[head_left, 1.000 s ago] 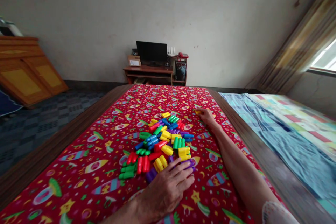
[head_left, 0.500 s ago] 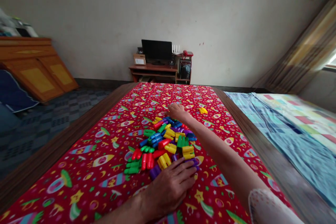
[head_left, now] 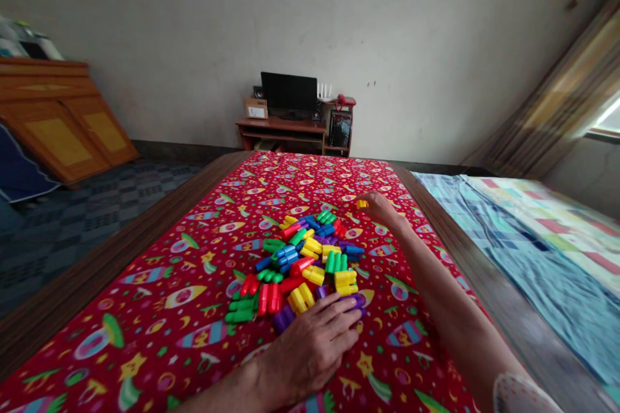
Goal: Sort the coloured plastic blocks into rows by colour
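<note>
My left hand [head_left: 314, 345] lies flat at the near edge of a pile of plastic building blocks, fingers stretched out and touching purple blocks [head_left: 358, 304]. Beyond the pile, to the right, my right hand [head_left: 380, 205] is closed on a yellow block [head_left: 361, 204], which shows at the fingertips. The pile mixes several colours, among them a green block [head_left: 336, 262], a red block [head_left: 270, 299], a blue block [head_left: 288, 255] and another yellow block [head_left: 345, 281]. Part of the near edge of the pile is hidden under my left fingers.
A red printed cloth [head_left: 194, 271] covers the table, leaving its dark wooden edge [head_left: 159, 239] bare. A bed [head_left: 533, 251] stands close on the right. Against the far wall is a desk [head_left: 285, 126] with a monitor [head_left: 289, 91]. A wooden cabinet [head_left: 68, 122] stands at left.
My right hand has moved right from the far end of the pile to the lone yellow block and taken hold of it. The block has shifted slightly left. My left hand stays put.
</note>
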`<state>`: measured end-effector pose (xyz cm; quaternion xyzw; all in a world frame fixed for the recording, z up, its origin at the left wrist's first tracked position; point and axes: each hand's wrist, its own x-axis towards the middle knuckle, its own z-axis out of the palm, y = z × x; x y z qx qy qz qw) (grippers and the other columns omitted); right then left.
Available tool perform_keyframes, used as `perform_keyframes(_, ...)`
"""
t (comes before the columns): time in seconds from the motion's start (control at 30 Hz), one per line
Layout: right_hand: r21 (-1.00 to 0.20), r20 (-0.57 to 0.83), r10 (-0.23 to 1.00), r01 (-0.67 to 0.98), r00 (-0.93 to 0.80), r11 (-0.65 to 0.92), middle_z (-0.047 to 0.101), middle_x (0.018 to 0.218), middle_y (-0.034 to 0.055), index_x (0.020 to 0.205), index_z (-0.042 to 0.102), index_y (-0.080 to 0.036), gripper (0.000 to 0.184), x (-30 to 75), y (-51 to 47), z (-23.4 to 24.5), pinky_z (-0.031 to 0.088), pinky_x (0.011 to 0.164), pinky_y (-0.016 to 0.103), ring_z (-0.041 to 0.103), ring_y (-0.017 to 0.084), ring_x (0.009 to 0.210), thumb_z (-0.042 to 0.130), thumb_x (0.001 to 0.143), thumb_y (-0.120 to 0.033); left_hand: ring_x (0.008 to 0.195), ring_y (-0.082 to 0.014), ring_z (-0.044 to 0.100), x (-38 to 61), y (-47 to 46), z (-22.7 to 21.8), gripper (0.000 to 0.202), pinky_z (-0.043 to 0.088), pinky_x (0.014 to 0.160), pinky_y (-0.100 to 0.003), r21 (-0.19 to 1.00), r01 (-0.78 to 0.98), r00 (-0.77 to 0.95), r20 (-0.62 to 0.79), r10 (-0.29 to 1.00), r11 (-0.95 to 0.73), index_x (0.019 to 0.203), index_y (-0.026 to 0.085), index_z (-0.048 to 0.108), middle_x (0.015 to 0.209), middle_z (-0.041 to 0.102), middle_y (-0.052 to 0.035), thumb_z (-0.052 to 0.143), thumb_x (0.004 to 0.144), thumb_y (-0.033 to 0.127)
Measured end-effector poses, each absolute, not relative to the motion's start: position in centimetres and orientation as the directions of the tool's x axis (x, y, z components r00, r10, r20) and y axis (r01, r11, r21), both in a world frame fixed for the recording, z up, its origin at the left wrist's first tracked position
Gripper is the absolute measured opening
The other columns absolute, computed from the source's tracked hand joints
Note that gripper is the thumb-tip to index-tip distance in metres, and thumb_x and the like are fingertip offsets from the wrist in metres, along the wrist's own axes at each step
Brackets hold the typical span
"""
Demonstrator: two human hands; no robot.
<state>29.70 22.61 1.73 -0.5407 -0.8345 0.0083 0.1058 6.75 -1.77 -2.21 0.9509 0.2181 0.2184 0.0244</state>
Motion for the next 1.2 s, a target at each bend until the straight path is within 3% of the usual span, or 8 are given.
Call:
perform_keyframes(0.27, -0.204, 0.267, 0.818, 0.8, -0.51, 0.565, 0.071, 0.113, 0.0135, 0.118, 0.069, -0.015, 0.044, 30.4, 22.7, 0.9, 0.048, 0.088, 0.029, 0.065, 0.022, 0.103, 0.057, 0.078, 0.0, 0.134, -0.023, 0.045, 6.7, -1.8, -1.9, 0.034, 0.037, 0.116, -0.041, 0.149, 0.407, 0.818, 0.38, 0.432, -0.901, 0.124, 0.014, 0.059, 0.134, 0.061, -0.0086, 0.046, 0.092, 0.012)
perform_keyframes(0.43, -0.318, 0.291, 0.741, 0.669, -0.606, 0.672, 0.075, 0.097, 0.0089, 0.122, 0.067, -0.017, 0.034, 27.2, 19.7, 1.3, 0.049, 0.074, 0.025, 0.069, 0.017, 0.079, 0.054, 0.09, -0.017, 0.137, -0.0227, 0.043, 6.7, -1.8, -2.1, 0.036, 0.034, 0.117, -0.04, 0.148, 0.405, 0.824, 0.369, 0.43, -0.902, 0.124, 0.013, 0.059, 0.135, 0.06, -0.0083, 0.046, 0.091, 0.011)
perform_keyframes(0.53, -0.362, 0.225, 0.653, 0.56, -0.723, 0.745, 0.074, 0.1, 0.0081, 0.123, 0.065, -0.018, 0.033, 24.9, 18.1, 1.4, 0.048, 0.072, 0.024, 0.068, 0.017, 0.081, 0.054, 0.093, -0.027, 0.136, -0.0223, 0.043, 6.7, -1.8, -2.1, 0.037, 0.035, 0.117, -0.04, 0.152, 0.407, 0.82, 0.375, 0.433, -0.901, 0.125, 0.014, 0.058, 0.135, 0.06, -0.0083, 0.046, 0.091, 0.011)
perform_keyframes(0.63, -0.349, 0.229, 0.634, 0.545, -0.739, 0.762, 0.07, 0.112, 0.0127, 0.126, 0.062, -0.014, 0.038, 23.4, 17.4, 1.0, 0.048, 0.079, 0.026, 0.067, 0.02, 0.094, 0.057, 0.092, -0.031, 0.136, -0.0217, 0.044, 6.8, -1.8, -1.9, 0.036, 0.037, 0.116, -0.039, 0.154, 0.406, 0.815, 0.385, 0.433, -0.901, 0.124, 0.015, 0.059, 0.135, 0.061, -0.0079, 0.046, 0.091, 0.01)
perform_keyframes(0.73, -0.328, 0.221, 0.735, 0.66, -0.641, 0.675, 0.072, 0.099, 0.0096, 0.122, 0.063, -0.014, 0.033, 23.4, 17.3, 0.6, 0.047, 0.075, 0.025, 0.067, 0.018, 0.086, 0.057, 0.092, -0.028, 0.134, -0.0219, 0.046, 6.8, -1.8, -1.9, 0.036, 0.037, 0.115, -0.039, 0.153, 0.407, 0.817, 0.381, 0.434, -0.901, 0.123, 0.015, 0.06, 0.134, 0.061, -0.0082, 0.045, 0.091, 0.01)
perform_keyframes(0.93, -0.066, 0.256, 0.734, 0.746, -0.629, 0.662, 0.071, 0.095, 0.012, 0.108, 0.068, -0.015, 0.022, 24.6, 14.7, 2.9, 0.043, 0.072, 0.025, 0.064, 0.018, 0.083, 0.055, 0.093, -0.024, 0.137, -0.0213, 0.042, 6.7, -1.8, -1.8, 0.036, 0.035, 0.117, -0.039, 0.15, 0.411, 0.817, 0.377, 0.436, -0.899, 0.124, 0.014, 0.059, 0.135, 0.061, -0.0075, 0.046, 0.091, 0.01)
perform_keyframes(1.07, -0.017, 0.074, 0.762, 0.763, -0.643, 0.646, 0.07, 0.082, 0.0091, 0.094, 0.071, -0.016, 0.028, 23.1, 11.5, 4.9, 0.042, 0.066, 0.025, 0.064, 0.018, 0.074, 0.05, 0.097, -0.035, 0.137, -0.0217, 0.043, 6.8, -1.8, -1.8, 0.035, 0.036, 0.116, -0.039, 0.137, 0.402, 0.822, 0.383, 0.422, -0.906, 0.124, 0.013, 0.059, 0.136, 0.06, -0.0083, 0.046, 0.091, 0.012)
perform_keyframes(1.2, -0.022, -0.059, 0.72, 0.722, -0.691, 0.691, 0.071, 0.092, 0.0122, 0.107, 0.069, -0.016, 0.041, 21.7, 10.1, 4.3, 0.046, 0.07, 0.028, 0.066, 0.022, 0.087, 0.054, 0.092, -0.052, 0.135, -0.0214, 0.045, 6.8, -1.7, -2.0, 0.036, 0.037, 0.114, -0.039, 0.128, 0.411, 0.813, 0.397, 0.427, -0.903, 0.122, 0.015, 0.061, 0.135, 0.061, -0.0079, 0.046, 0.09, 0.009)
